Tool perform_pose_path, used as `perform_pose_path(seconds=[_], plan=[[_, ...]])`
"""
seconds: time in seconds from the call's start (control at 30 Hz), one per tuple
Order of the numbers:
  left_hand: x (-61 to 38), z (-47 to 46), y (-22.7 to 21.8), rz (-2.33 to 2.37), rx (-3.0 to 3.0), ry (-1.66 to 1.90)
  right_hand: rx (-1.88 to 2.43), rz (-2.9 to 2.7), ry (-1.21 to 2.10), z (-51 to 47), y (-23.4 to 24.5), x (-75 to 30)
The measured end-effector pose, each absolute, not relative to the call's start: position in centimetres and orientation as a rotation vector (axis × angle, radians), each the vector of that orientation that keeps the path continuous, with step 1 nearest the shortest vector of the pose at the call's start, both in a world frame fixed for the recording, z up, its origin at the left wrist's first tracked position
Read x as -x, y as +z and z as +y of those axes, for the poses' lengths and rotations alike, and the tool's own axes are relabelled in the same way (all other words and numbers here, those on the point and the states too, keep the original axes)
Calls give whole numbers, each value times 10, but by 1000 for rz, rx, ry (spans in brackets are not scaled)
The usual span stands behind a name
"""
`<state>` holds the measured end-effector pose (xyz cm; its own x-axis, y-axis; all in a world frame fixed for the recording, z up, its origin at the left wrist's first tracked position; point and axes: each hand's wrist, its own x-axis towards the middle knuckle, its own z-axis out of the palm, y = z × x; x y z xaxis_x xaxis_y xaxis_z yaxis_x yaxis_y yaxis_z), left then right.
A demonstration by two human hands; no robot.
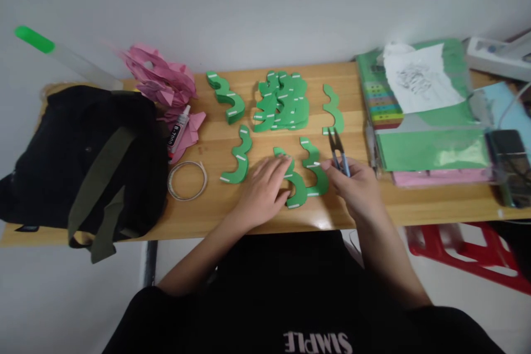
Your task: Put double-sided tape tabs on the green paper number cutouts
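My left hand (pixel 265 185) lies with its fingers stretched out, the fingertips on a wavy green paper piece (pixel 297 191) that has short white strips on it. In my right hand (pixel 360 185) is a pair of thread snips (pixel 337 146), blades pointing away from me. Beside the right thumb tip, a small white strip (pixel 317 164) sits at a second wavy green piece (pixel 312 154); whether the fingers pinch it I cannot tell. Further wavy pieces lie around: a stack (pixel 235 109), another one (pixel 240 163), a heap (pixel 286 102) and a single piece (pixel 333 110).
On the left are a black bag (pixel 103 160), a roll of tape (pixel 170 188), a glue tube (pixel 179 130) and crumpled pink paper (pixel 164 74). To the right lie green paper packs (pixel 431 149), a scribbled white sheet (pixel 418 80), a phone (pixel 512 163) and a power strip (pixel 495 58).
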<state>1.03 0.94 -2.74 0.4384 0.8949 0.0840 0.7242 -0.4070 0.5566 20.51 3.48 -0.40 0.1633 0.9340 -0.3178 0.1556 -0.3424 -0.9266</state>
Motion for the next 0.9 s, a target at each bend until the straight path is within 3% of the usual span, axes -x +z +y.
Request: perform_pose_path(seconds=[0.47, 0.9], plan=[[-2, 11, -26, 1401, -2313, 423, 1814, -1712, 1198, 81, -18, -158], [0, 13, -28, 1413, -2315, 441, 1963, -1795, 1105, 83, -22, -151]])
